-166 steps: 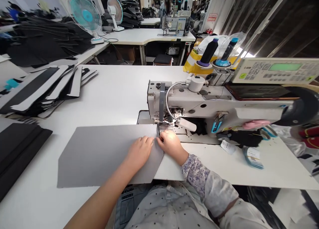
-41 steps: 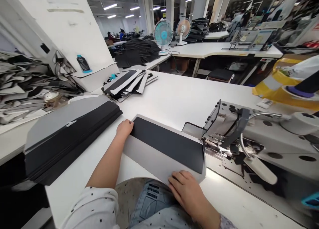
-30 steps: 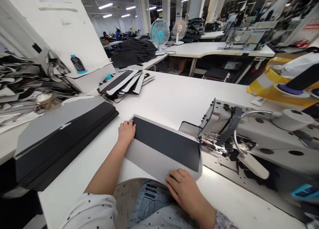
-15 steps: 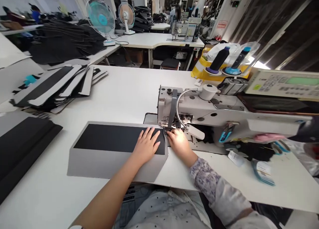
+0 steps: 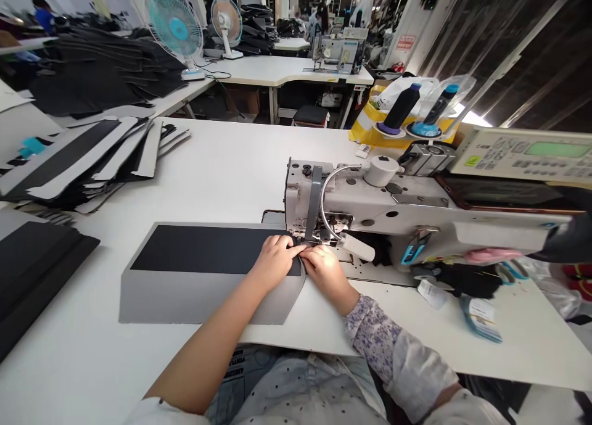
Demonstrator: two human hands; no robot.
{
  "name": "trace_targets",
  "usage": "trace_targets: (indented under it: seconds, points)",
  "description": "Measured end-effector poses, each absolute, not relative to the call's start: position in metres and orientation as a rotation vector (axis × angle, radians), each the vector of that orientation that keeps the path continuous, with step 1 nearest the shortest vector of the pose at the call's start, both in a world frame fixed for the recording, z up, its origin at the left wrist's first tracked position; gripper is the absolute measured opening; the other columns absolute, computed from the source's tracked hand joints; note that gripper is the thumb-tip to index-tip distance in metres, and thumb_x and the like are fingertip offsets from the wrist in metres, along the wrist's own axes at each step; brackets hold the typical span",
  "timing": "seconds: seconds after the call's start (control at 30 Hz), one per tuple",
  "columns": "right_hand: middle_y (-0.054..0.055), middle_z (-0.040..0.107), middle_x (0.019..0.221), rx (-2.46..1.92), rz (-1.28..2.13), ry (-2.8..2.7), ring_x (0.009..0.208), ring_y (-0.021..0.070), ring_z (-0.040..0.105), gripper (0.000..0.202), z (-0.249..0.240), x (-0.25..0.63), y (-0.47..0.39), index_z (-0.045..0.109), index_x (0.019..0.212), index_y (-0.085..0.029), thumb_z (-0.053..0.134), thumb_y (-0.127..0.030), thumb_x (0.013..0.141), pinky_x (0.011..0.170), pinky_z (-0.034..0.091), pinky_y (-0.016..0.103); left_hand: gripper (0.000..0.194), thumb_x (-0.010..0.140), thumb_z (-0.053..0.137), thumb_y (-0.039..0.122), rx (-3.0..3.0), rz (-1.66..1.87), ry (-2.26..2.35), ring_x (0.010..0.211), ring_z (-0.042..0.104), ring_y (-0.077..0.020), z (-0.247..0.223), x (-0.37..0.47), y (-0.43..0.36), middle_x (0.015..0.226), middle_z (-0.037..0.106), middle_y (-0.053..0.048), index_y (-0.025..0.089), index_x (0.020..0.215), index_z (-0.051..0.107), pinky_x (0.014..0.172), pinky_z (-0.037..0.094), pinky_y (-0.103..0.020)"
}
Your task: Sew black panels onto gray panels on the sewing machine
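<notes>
The gray panel (image 5: 203, 298), with a black strip (image 5: 180, 249) on its upper part, lies flat on the tabletop (image 5: 208, 153), its long axis running left to right. Its right end meets the needle area of the sewing machine (image 5: 370, 197). Most of its length stretches leftward from both hands, so the left hand (image 5: 274, 261) is nearer its middle, open and palm down on it. The right hand (image 5: 327, 271) has its fingers bunched at the right edge; I can't tell whether they pinch. The white label (image 5: 432, 293) and red-and-white notice (image 5: 406, 42) are unreadable from here.
</notes>
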State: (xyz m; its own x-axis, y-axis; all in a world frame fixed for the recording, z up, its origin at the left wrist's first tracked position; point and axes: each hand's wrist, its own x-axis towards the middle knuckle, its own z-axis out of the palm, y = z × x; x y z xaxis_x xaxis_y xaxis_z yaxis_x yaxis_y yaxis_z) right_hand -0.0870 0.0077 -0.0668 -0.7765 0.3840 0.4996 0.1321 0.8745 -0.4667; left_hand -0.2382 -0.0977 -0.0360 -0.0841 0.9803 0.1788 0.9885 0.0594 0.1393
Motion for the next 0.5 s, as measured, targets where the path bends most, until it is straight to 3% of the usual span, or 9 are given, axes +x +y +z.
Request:
trace_targets:
  seconds: [0.27, 0.5]
  points:
    - [0.007, 0.070, 0.094, -0.373, 0.543, -2.471, 0.087, 0.0175, 0.064, 0.021, -0.068, -0.083, 0.010, 0.069, 0.096, -0.019, 0.048, -0.020, 0.094, 0.082, 0.051, 0.032, 0.044, 0.086, 0.046, 0.011, -2.086, -0.461, -2.317, 0.097, 0.048, -0.0202, -0.045, -0.250, -0.102, 0.105, 0.058, -0.004, 0.038, 0.114, 0.066, 0.090, 0.040, -0.037]
    - [0.007, 0.069, 0.092, -0.465, 0.426, -2.597, 0.084, 0.0170, 0.063, 0.025, -0.066, -0.091, 0.011, 0.070, 0.101, -0.019, 0.046, -0.023, 0.096, 0.076, 0.050, 0.028, 0.029, 0.088, 0.042, 0.011, -2.002, -0.558, -2.321, 0.098, 0.052, -0.0211, -0.047, -0.271, -0.084, 0.098, 0.060, -0.007, 0.021, 0.101, 0.066, 0.090, 0.042, -0.036]
